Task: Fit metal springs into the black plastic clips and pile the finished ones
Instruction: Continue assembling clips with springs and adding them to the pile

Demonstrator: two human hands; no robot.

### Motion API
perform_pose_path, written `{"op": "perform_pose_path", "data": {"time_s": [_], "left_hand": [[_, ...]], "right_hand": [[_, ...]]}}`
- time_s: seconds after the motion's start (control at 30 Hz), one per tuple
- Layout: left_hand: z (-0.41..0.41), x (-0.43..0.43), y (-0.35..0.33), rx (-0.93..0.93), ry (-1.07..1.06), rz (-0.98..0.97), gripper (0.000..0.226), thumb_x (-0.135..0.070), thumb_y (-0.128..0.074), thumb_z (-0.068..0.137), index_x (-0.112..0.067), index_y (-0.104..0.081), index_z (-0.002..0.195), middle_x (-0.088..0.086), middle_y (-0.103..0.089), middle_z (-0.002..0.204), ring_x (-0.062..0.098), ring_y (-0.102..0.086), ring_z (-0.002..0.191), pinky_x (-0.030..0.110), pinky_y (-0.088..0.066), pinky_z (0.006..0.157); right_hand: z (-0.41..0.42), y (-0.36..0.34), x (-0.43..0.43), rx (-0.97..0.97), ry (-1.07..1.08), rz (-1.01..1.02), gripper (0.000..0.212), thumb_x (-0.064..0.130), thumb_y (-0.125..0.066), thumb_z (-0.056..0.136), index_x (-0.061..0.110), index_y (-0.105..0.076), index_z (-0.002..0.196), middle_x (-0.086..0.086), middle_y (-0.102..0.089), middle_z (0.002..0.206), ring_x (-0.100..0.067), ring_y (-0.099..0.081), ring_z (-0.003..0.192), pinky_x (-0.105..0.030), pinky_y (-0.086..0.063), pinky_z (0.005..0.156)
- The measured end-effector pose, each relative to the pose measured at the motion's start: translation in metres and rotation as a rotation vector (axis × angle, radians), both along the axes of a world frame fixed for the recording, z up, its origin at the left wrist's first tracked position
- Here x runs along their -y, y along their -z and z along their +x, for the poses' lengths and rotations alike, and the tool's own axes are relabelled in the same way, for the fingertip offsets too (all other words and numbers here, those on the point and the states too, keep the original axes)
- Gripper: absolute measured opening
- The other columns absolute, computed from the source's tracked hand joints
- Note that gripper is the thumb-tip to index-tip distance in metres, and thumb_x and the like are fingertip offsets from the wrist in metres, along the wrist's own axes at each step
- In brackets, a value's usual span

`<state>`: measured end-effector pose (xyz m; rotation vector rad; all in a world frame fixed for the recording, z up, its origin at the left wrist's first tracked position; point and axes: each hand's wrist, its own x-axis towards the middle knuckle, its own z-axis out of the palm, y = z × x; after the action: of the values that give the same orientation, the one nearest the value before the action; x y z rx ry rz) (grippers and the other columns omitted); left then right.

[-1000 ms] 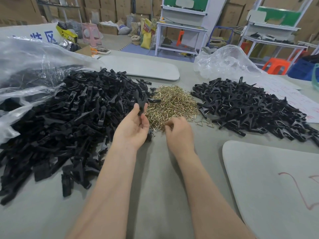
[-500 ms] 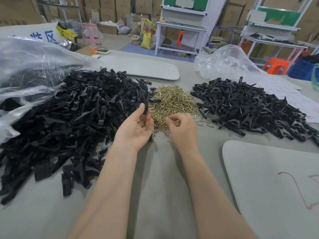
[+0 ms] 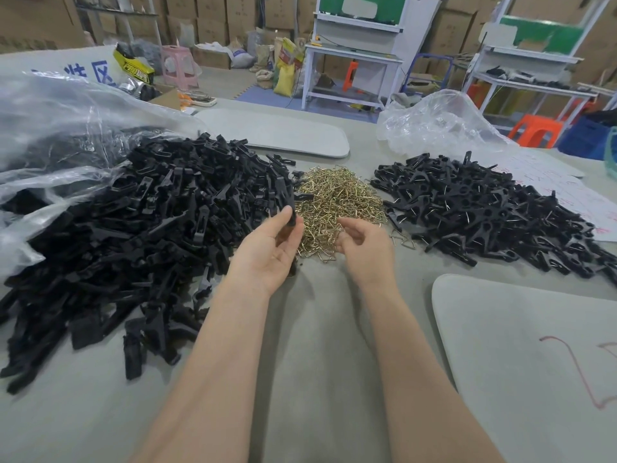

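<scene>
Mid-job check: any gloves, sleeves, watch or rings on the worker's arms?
None visible. The left hand and right hand are ungloved, no rings on fingers that show. The left forearm and right forearm are bare to the frame edge: no sleeves, no watch.

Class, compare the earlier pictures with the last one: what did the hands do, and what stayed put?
The right hand lifted off the spring pile, fingers loosening; whether it took a spring is unclear. The left hand kept gripping its black clip. Nothing else moved.
</scene>
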<state>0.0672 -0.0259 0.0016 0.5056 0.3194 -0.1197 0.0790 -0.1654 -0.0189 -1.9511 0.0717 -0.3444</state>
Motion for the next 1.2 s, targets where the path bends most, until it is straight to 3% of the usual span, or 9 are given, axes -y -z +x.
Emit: {"op": "perform_pose_path", "data": {"time_s": [0.1,0.23,0.3,0.4,0.53,0.63,0.77,1.0,1.2], "left_hand": [[0.001,0.000,0.003,0.010,-0.023,0.082,0.003,-0.001,-0.065,0.085,0.000,-0.065,0.082,0.008,-0.065,0.075,0.016,-0.066,0.077,0.025,-0.059,0.072],[0.000,0.004,0.004,0.083,-0.032,0.240,0.007,0.000,-0.063,0.086,-0.001,-0.062,0.093,0.008,-0.065,0.083,0.014,-0.066,0.079,0.023,-0.058,0.077],[-0.001,0.006,0.005,0.126,-0.051,0.544,0.010,-0.003,-0.066,0.085,-0.011,-0.061,0.090,0.005,-0.064,0.089,0.014,-0.064,0.082,0.024,-0.056,0.083],[-0.004,0.010,0.009,0.228,-0.110,1.304,0.012,-0.018,-0.070,0.084,-0.026,-0.062,0.088,-0.006,-0.065,0.092,0.012,-0.062,0.088,0.026,-0.049,0.082],[-0.004,0.016,0.013,0.405,-0.145,1.633,0.015,-0.016,-0.069,0.084,-0.024,-0.063,0.096,-0.011,-0.060,0.091,0.012,-0.058,0.086,0.028,-0.046,0.080],[-0.002,0.016,0.016,0.496,-0.164,1.734,0.020,-0.015,-0.069,0.084,-0.018,-0.065,0.104,-0.009,-0.057,0.099,0.011,-0.054,0.089,0.029,-0.045,0.084],[-0.003,0.016,0.017,0.613,-0.190,1.767,0.023,-0.010,-0.068,0.085,-0.015,-0.066,0.107,-0.007,-0.060,0.103,0.010,-0.054,0.090,0.032,-0.047,0.088],[-0.005,0.016,0.015,0.640,-0.214,1.765,0.024,-0.010,-0.068,0.085,-0.012,-0.065,0.109,-0.006,-0.060,0.104,0.015,-0.057,0.095,0.038,-0.049,0.089],[-0.006,0.016,0.013,0.685,-0.181,1.797,0.023,-0.008,-0.068,0.084,-0.014,-0.066,0.106,-0.006,-0.061,0.103,0.014,-0.056,0.095,0.039,-0.048,0.089]], "right_hand": [[-0.001,0.001,0.004,0.092,0.077,-0.276,0.029,0.004,-0.052,0.093,0.011,-0.063,0.119,-0.004,-0.068,0.107,-0.014,-0.062,0.099,-0.019,-0.044,0.086],[-0.001,-0.003,0.007,0.182,0.115,-0.301,0.018,0.007,-0.055,0.092,0.010,-0.069,0.102,-0.002,-0.070,0.096,-0.013,-0.062,0.089,-0.011,-0.043,0.078],[-0.003,-0.006,0.006,0.196,0.115,-0.200,0.012,0.009,-0.057,0.092,0.013,-0.068,0.095,0.001,-0.069,0.089,-0.011,-0.063,0.082,-0.008,-0.044,0.074],[-0.004,-0.015,0.006,0.147,0.078,0.154,0.015,0.008,-0.061,0.090,0.020,-0.061,0.081,0.001,-0.068,0.076,-0.011,-0.068,0.072,-0.022,-0.054,0.071],[-0.006,-0.027,0.006,0.059,0.054,0.341,0.014,0.013,-0.068,0.086,0.022,-0.064,0.075,0.006,-0.064,0.065,-0.008,-0.060,0.063,-0.021,-0.052,0.065],[-0.008,-0.030,0.007,0.015,0.032,0.279,0.015,0.018,-0.071,0.084,0.023,-0.065,0.071,0.005,-0.063,0.067,-0.006,-0.054,0.062,-0.020,-0.046,0.063],[-0.010,-0.032,0.010,-0.039,0.046,0.165,0.017,0.019,-0.073,0.081,0.023,-0.066,0.066,0.015,-0.053,0.049,0.004,-0.045,0.044,-0.010,-0.035,0.048],[-0.011,-0.032,0.013,-0.050,0.072,0.116,0.021,0.020,-0.073,0.081,0.023,-0.065,0.062,0.011,-0.052,0.053,-0.001,-0.043,0.049,-0.017,-0.035,0.052],[-0.011,-0.031,0.011,-0.060,0.051,0.096,0.023,0.017,-0.073,0.078,0.023,-0.064,0.058,0.012,-0.048,0.047,0.004,-0.041,0.039,-0.009,-0.030,0.040]]}}
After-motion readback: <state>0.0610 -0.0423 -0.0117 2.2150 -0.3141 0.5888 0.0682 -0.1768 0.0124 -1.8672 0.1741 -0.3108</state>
